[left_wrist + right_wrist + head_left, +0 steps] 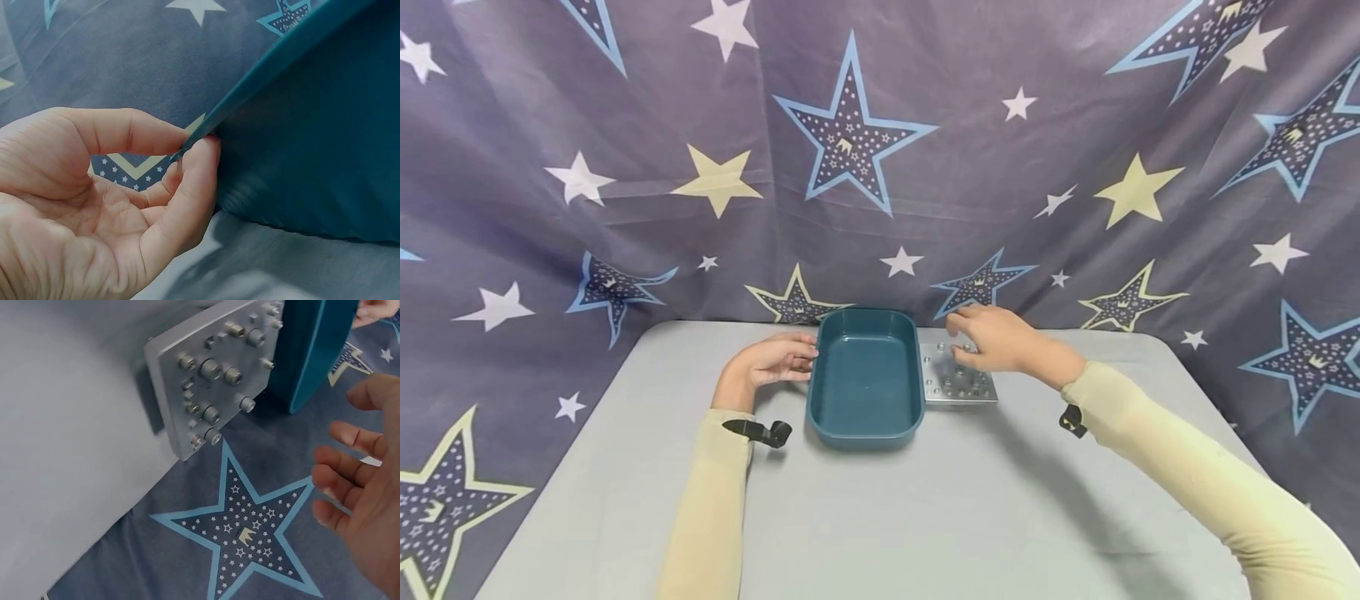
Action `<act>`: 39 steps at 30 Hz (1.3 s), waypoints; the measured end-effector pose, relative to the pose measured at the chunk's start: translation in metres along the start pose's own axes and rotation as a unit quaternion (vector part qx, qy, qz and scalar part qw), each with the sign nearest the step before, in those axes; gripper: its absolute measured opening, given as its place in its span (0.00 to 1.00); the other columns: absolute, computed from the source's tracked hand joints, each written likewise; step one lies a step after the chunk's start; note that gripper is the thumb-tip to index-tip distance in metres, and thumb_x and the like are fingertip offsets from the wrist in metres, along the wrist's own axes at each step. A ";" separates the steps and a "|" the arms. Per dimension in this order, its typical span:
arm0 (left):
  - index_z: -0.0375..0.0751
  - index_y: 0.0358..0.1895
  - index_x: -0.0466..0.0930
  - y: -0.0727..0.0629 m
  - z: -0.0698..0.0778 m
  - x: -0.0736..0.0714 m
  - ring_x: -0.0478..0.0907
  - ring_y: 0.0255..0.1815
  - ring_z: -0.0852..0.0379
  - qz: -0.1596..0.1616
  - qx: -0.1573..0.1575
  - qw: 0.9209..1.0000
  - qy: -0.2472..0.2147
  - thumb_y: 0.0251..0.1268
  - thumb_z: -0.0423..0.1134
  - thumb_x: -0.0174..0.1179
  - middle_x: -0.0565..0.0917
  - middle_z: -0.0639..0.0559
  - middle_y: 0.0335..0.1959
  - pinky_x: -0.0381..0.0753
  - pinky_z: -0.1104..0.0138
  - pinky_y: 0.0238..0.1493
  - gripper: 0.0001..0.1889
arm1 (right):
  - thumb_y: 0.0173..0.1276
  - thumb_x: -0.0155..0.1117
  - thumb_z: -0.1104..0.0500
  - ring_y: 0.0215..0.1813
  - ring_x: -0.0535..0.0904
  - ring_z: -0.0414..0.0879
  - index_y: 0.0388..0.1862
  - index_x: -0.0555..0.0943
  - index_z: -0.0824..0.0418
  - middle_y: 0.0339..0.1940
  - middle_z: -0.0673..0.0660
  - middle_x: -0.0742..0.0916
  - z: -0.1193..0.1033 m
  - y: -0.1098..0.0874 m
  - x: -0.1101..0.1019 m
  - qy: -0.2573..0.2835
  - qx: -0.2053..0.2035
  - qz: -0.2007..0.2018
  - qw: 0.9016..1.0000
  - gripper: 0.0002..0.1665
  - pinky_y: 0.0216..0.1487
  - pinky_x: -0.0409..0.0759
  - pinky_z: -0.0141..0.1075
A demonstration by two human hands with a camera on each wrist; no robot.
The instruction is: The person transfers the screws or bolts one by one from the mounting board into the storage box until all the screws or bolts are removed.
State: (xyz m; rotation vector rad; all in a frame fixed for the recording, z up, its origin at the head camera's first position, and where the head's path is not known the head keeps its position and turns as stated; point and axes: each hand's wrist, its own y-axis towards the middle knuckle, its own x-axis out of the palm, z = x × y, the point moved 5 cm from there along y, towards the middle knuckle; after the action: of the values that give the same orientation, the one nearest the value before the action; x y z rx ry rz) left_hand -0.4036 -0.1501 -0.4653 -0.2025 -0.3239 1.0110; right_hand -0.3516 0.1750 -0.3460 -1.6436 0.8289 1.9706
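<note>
A teal rectangular tray [865,387] stands on the table with nothing in its bottom. My left hand [778,360] is at its left side; in the left wrist view, the thumb and fingers pinch the tray's rim [244,87]. Right beside the tray lies a silver metal plate [934,368] set with several socket-head bolts [210,370] of different sizes. Above this plate hovers my right hand [996,340], its fingers [359,472] loosely bent and apart with nothing between them.
Both things sit towards the back of a pale grey table [880,517]. Behind the table hangs a dark star-patterned cloth [955,167]. Black straps with small cameras [763,432] are worn on both wrists.
</note>
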 end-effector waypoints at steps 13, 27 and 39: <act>0.37 0.49 0.68 0.000 0.000 -0.001 0.81 0.32 0.65 0.010 0.002 1.000 0.004 0.75 0.27 0.49 0.82 0.58 0.31 0.86 0.68 0.42 0.06 | 0.67 0.64 0.47 0.41 0.78 0.51 0.49 0.78 0.58 0.35 0.54 0.85 -0.012 -0.013 0.022 -0.145 -0.124 -0.017 0.981 0.19 0.43 0.76 0.45; 0.38 0.50 0.68 0.000 -0.001 0.000 0.81 0.32 0.65 0.016 -0.006 1.000 0.007 0.74 0.27 0.49 0.82 0.58 0.30 0.86 0.68 0.42 0.07 | 0.68 0.61 0.48 0.42 0.76 0.49 0.45 0.75 0.54 0.36 0.52 0.82 -0.030 -0.016 0.048 -0.167 -0.183 -0.036 0.968 0.13 0.44 0.74 0.42; 0.37 0.52 0.66 0.001 -0.001 -0.001 0.80 0.32 0.65 0.016 -0.009 1.000 0.003 0.74 0.27 0.48 0.81 0.58 0.30 0.86 0.69 0.41 0.08 | 0.72 0.59 0.50 0.42 0.75 0.48 0.46 0.77 0.53 0.35 0.51 0.82 -0.039 -0.016 0.059 -0.182 -0.217 -0.014 0.959 0.10 0.46 0.74 0.40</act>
State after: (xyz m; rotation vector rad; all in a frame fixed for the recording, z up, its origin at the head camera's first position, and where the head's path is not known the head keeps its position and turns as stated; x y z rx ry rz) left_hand -0.4045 -0.1508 -0.4664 -0.2281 -0.3247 1.0388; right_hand -0.3249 0.1569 -0.4112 -1.4157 0.2431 2.4560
